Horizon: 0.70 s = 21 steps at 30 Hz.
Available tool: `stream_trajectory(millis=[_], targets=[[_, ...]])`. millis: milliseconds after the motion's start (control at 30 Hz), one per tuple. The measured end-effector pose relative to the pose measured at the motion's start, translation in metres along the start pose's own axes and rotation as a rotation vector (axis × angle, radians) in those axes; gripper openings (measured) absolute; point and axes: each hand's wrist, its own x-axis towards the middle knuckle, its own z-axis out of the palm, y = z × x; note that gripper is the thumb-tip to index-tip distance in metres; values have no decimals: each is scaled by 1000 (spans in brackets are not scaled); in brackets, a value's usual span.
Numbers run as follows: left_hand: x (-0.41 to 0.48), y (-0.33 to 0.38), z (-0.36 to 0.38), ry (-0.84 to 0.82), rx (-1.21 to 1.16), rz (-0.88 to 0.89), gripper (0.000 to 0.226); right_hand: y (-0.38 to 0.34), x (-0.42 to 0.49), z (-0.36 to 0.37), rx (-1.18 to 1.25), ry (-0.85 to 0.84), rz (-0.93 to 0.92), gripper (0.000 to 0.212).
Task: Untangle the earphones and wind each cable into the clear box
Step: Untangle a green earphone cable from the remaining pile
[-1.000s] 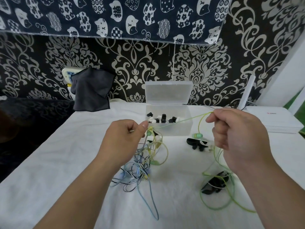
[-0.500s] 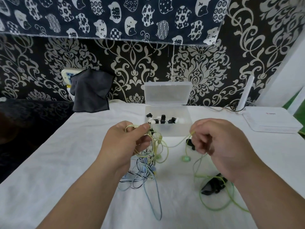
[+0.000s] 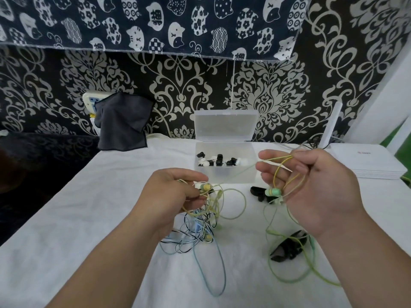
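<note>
Left hand point(image 3: 175, 194): fingers curled, pinching a yellow-green cable point(image 3: 233, 177) just beside a yellow earbud point(image 3: 205, 187). The cable runs taut from this hand, across the front of the clear box point(image 3: 242, 174), to the right hand point(image 3: 311, 190).

Right hand: raised, fingers curled round several loops of the same cable. A green earbud point(image 3: 273, 192) hangs from the loops at the fingertips.

Cable tangle point(image 3: 195, 230) – blue, black-and-white and yellow strands – hangs from the left hand and lies on the bench point(image 3: 89, 218) below it. One blue loop trails toward the near edge. Slack green cable point(image 3: 289, 278) lies in loops under the right wrist, around a black object point(image 3: 289, 247) that cannot be identified.

Clear box: at the middle of the bench toward the far edge, lid open and upright. It contains small black and white pieces point(image 3: 219, 162) – no cable is wound inside.

A dark cloth point(image 3: 122, 123) hangs at the far left corner. A white device point(image 3: 369, 161) sits at the far right corner.
</note>
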Motion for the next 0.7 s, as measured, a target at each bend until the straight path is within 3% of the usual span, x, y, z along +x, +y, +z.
stream_trajectory(millis=[100, 200, 333, 533, 700], targets=[[1, 0, 0, -2, 21, 15, 27, -2, 0, 0, 32, -3, -2, 38], [2, 0, 0, -17, 4, 27, 32, -1, 1, 0, 29, 40, 17, 46], [-1, 3, 0, -93, -72, 20, 35, 2, 5, -6, 7, 166, 11, 38], [-4, 7, -3, -268, -208, -111, 13, 9, 14, -17, -13, 308, 24, 27], [-1, 5, 0, -151, -302, -206, 9, 9, 15, -17, 4, 359, 34, 34]])
